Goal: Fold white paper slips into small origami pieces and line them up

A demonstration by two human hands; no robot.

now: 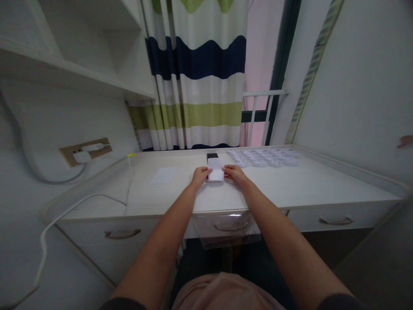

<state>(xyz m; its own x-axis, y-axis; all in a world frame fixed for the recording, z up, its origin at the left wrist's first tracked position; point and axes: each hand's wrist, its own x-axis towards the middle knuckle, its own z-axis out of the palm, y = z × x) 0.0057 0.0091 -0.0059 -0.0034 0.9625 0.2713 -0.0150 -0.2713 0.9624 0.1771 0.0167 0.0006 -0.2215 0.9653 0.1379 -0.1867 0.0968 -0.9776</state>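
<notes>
A small white rectangular piece [216, 170], like a card or thin packet, is held between my two hands over the middle of the desk. My left hand [201, 175] is closed on its left edge, thumb on the face. On the opposite edge, my right hand [235, 173] pinches it between thumb and fingers. Just behind it, partly covered, sits a small black object [212, 156] whose kind I cannot make out. To the left lies a flat white sheet [163, 175], faint against the desk.
Several rows of small clear or whitish packets [264, 157] lie at the back right of the white desk [309, 185]. A clear plastic bag [227, 232] hangs from the front edge over a drawer. A white cable [97, 196] crosses the left side near a wall socket [85, 151].
</notes>
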